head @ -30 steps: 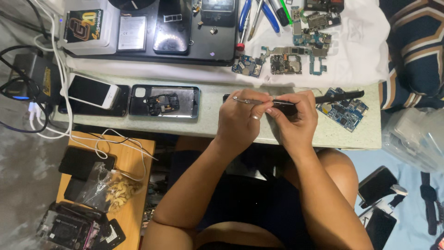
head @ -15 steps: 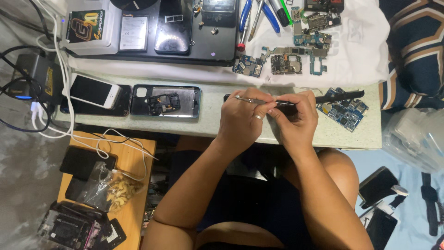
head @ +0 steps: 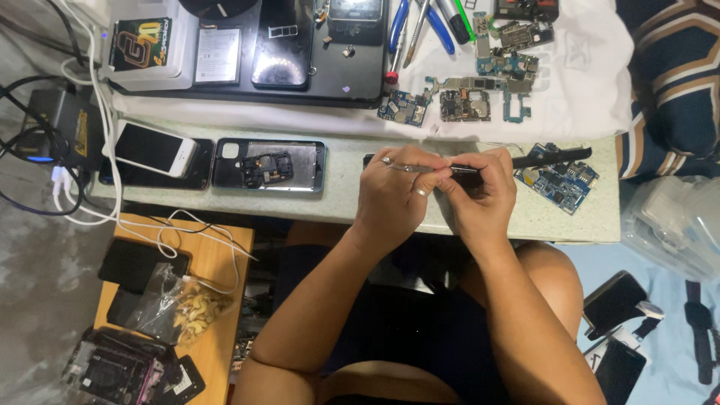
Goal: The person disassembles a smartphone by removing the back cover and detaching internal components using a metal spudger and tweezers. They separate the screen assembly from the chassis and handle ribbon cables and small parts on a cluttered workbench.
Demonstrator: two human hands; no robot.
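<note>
Nothing has moved since a moment ago. The long pale table runs across the middle of the frame. At its middle, the left hand pinches thin metal tweezers, and the right hand grips a dark phone, both tight. A clear bag at lower left holds nuts. An opened phone lies left of the hands, a blue circuit board right.

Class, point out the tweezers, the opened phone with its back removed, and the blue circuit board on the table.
tweezers (head: 405,167), head view, metal shaft.
opened phone (head: 269,164), head view, exposed inner frame.
blue circuit board (head: 561,184), head view, board's face.
</note>
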